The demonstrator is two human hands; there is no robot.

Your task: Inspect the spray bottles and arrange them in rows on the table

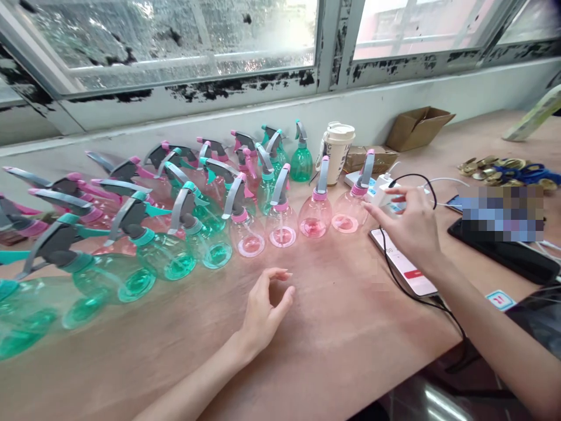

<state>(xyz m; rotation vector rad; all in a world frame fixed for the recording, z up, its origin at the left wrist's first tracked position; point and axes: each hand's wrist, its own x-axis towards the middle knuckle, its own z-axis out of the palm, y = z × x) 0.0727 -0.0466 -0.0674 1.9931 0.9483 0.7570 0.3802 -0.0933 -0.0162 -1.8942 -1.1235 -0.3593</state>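
Note:
Green and pink clear spray bottles with grey trigger heads stand in rows, several of each colour. My left hand (268,307) rests low over the table with curled fingers apart from the thumb, holding nothing. In front of it are a pink spray bottle (281,219) and a green spray bottle (209,242). My right hand (412,225) hovers beside the rightmost pink spray bottle (347,211), its fingers bent and apart. One fingertip is close to that bottle's side; whether it touches I cannot tell. Beneath this hand lies a lit phone (405,266) with a black cable.
A white cup (338,151) stands behind the bottles, near an open cardboard box (418,128). White plugs (380,192) sit behind my right hand. To the right are a dark phone (499,251), gold and blue items (508,172) and a numbered sticker (500,300). Windows line the far wall.

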